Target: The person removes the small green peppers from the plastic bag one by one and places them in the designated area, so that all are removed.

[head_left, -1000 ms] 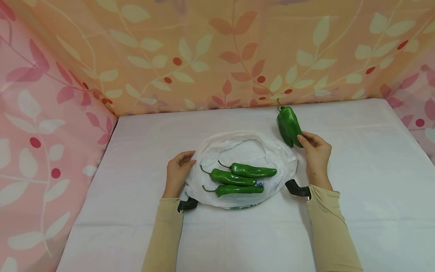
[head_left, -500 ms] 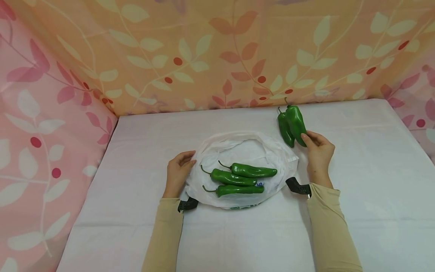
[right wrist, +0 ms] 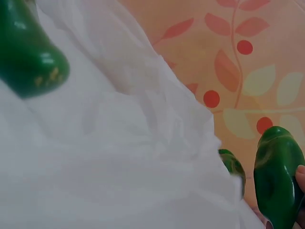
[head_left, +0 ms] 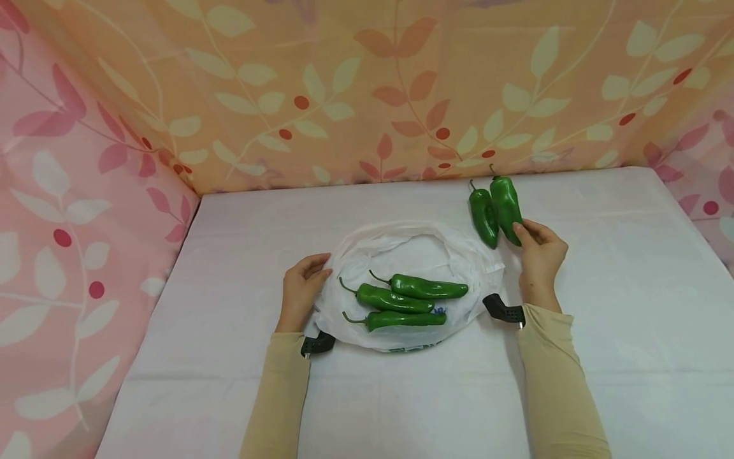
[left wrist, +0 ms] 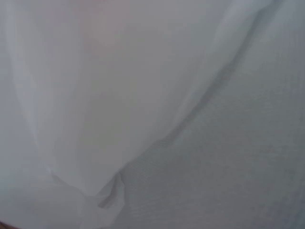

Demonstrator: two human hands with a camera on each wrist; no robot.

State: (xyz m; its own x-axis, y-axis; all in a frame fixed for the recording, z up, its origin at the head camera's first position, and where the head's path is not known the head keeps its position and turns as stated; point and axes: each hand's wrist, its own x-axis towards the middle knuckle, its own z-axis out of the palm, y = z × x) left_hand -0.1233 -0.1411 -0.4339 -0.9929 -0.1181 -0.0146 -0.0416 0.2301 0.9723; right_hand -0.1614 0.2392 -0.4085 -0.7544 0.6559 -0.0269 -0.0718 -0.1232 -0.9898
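Observation:
A white plastic bag (head_left: 358, 252) lies spread at mid-table with its mouth wide. Inside rest three long green peppers (head_left: 398, 299), side by side, stems to the left. My left hand (head_left: 301, 287) pinches the bag's left edge between thumb and fingers; in the left wrist view only bag film (left wrist: 105, 109) and cloth show. At the back right, my right hand (head_left: 541, 261) holds a green pepper (head_left: 506, 204) by its tip, stem pointing away from me. Just left of it another green pepper (head_left: 483, 217) lies on the cloth beyond the bag, partly hidden by the bag in the right wrist view.
A white cloth (head_left: 401, 408) covers the table. Behind it hangs an orange leaf-patterned curtain (head_left: 321, 76), with a pink one (head_left: 51, 255) at the left. Black camera mounts stick out from both wrists, the right one (head_left: 503, 310) close to the bag's edge.
My right hand has shifted a little to the right with its pepper, so a gap now shows between it and the pepper beside it. My left hand stays at the bag's edge.

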